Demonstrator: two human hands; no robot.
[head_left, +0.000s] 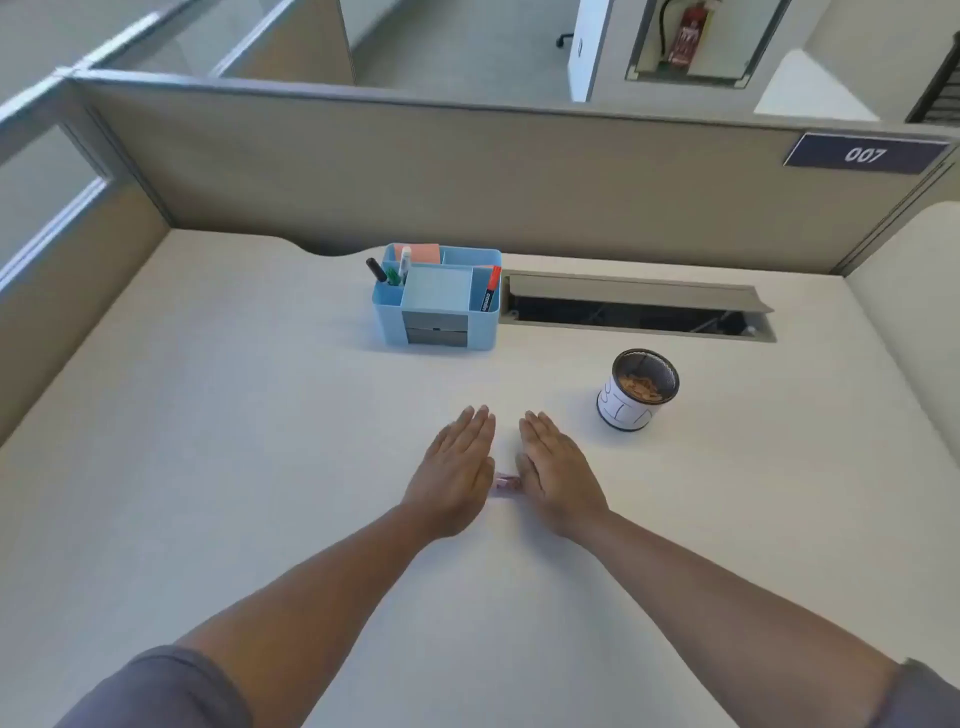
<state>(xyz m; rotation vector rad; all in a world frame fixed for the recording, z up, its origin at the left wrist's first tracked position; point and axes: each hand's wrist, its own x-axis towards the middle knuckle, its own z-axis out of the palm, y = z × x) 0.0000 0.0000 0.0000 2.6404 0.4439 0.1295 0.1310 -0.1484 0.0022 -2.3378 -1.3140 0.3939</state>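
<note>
My left hand (457, 467) and my right hand (553, 470) lie flat on the white desk (234, 441), fingers straight and pointing away from me, a narrow gap between them. A small pink object (506, 482) sits in that gap near the thumbs; most of it is hidden and I cannot tell what it is. Neither hand holds anything.
A blue desk organiser (439, 299) with markers and sticky notes stands at the back centre. A round mesh cup (639, 389) with a white label holds small brownish items, right of my hands. An open cable slot (636, 309) lies behind it. Beige partitions (467, 176) enclose the desk.
</note>
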